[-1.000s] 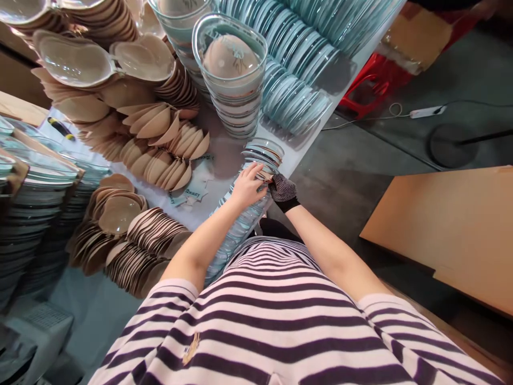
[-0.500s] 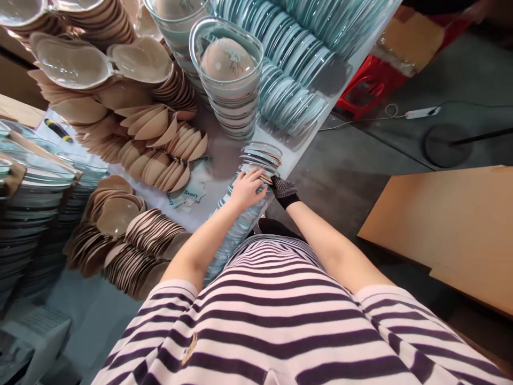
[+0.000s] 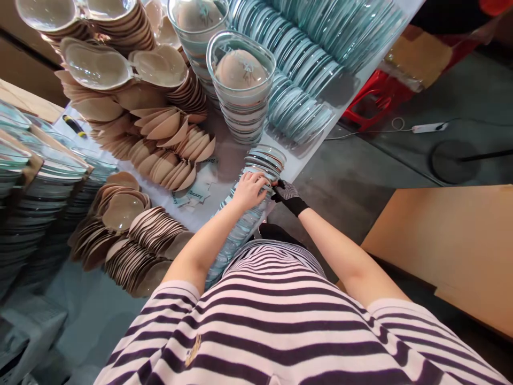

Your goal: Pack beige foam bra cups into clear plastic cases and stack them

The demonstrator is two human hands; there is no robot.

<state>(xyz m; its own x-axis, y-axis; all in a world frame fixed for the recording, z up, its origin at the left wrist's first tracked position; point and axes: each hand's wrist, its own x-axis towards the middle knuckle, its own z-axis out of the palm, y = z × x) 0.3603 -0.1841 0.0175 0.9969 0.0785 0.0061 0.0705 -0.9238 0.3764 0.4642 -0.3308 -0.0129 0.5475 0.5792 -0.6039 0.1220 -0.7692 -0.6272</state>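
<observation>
Bra cups (image 3: 162, 67), beige and nested, crowd the left of the table (image 3: 295, 164), too overlapped to count; printed cards (image 3: 199, 192) (several, exact number unclear) lie beside them. Two upright stacks of clear plastic tubs (image 3: 243, 113) stand next. The left hand (image 3: 251, 191), bare and half-open, rests over one long tub row (image 3: 240, 227) along the near edge; whether it grips, I cannot tell. The gloved right hand (image 3: 287, 193) curls in at that row's side, its hold hidden. The step looks like fingering tub rims; the next move calls for light, steady pressure. At least three more rows (image 3: 306, 59) lie farther right.
</observation>
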